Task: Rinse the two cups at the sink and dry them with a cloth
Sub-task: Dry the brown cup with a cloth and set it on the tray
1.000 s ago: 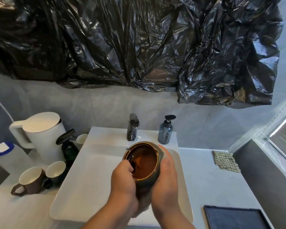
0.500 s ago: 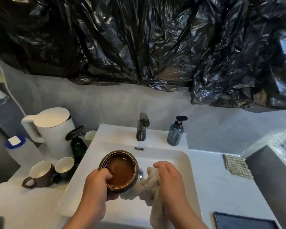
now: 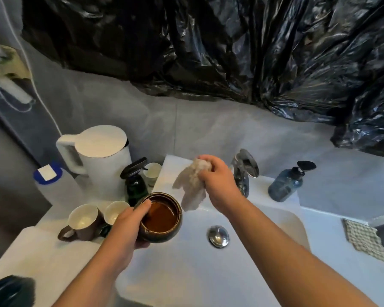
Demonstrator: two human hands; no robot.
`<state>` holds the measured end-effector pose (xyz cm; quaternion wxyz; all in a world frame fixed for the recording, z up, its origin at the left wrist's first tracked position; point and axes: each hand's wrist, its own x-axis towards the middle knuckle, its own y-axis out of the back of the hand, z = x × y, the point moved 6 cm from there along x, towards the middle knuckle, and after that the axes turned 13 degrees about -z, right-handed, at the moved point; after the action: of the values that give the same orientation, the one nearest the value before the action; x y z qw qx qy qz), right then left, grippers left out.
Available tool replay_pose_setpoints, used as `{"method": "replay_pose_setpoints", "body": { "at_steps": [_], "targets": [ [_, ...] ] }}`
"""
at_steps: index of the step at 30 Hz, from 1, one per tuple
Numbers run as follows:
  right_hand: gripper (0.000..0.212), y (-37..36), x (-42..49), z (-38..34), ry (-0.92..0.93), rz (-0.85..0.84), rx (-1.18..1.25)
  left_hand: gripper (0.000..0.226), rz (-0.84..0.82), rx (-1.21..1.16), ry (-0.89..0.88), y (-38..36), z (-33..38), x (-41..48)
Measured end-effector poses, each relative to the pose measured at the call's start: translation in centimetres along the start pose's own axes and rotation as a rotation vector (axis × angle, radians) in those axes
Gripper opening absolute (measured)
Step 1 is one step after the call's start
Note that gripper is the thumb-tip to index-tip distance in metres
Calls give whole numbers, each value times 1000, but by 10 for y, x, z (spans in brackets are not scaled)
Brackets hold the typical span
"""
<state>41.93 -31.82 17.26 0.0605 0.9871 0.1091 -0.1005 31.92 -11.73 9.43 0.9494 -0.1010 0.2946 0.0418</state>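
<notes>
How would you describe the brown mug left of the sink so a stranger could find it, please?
Start at the white sink and move to the counter on its left, in front of the white kettle. The brown mug stands there, left of a second pale-lined cup. Only it shows a brown outside and a loop handle pointing left.

Brown-glazed cup (image 3: 162,218), pale beige cloth (image 3: 192,185), white kettle (image 3: 102,158), checked rag (image 3: 364,240) at right, perhaps green-and-cream.

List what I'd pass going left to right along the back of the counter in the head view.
Blue-capped container, white kettle, spray bottle, pale cloth, faucet, soap dispenser, checked cloth.
</notes>
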Motion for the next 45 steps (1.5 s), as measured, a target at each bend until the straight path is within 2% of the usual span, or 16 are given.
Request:
{"method": "replay_pose_setpoints", "body": {
  "at_steps": [5, 9, 11, 12, 14, 16, 18, 20, 22, 24, 30, 34, 36, 38, 40, 45],
  "targets": [
    [43, 0, 76, 3, 94, 130, 155, 39, -4, -56, 36, 8, 6, 33],
    [34, 5, 109, 45, 21, 161, 155, 29, -12, -42, 45, 13, 13, 58],
    [30, 6, 111, 70, -69, 155, -155, 31, -30, -45, 55, 14, 15, 71],
    [37, 6, 108, 81, -122, 169, -464, 33, -44, -48, 61, 14, 16, 76],
    [52, -1, 97, 87, -73, 242, -1041, 38, -85, -63, 65, 15, 19, 86],
    [60, -17, 91, 98, 0, 132, -1227, 39, -128, -77, 76, 14, 21, 92],
    [72, -20, 96, 119, -42, -28, -1268, 37, -153, -87, 86, 13, 23, 96],
    [64, -14, 104, 124, -4, -64, -1316, 37, -171, -80, 97, 12, 22, 98],
    [44, -6, 116, 114, 110, 0, -1303, 39, -185, -78, 103, 13, 21, 99],
    [35, 5, 130, 107, 135, 103, -1272, 39, -203, -68, 110, 14, 19, 99],
    [53, 3, 154, 107, -119, 262, -1173, 42, -255, -43, 64, 9, 21, 104],
    [47, -12, 98, 85, 9, 363, -921, 47, -260, -80, 31, 6, 21, 100],
    [39, -22, 54, 81, 14, 298, -509, 42, -266, -116, 30, 3, 19, 94],
    [49, -39, 23, 83, -99, 94, -148, 40, -283, -110, 40, -2, 14, 87],
    [55, -46, 0, 84, -151, -32, -86, 42, -324, -65, 50, -11, 8, 75],
    [22, -21, -58, 85, -210, 63, 27, 40, -441, -17, 53, -41, -7, 34]
  ]
}}
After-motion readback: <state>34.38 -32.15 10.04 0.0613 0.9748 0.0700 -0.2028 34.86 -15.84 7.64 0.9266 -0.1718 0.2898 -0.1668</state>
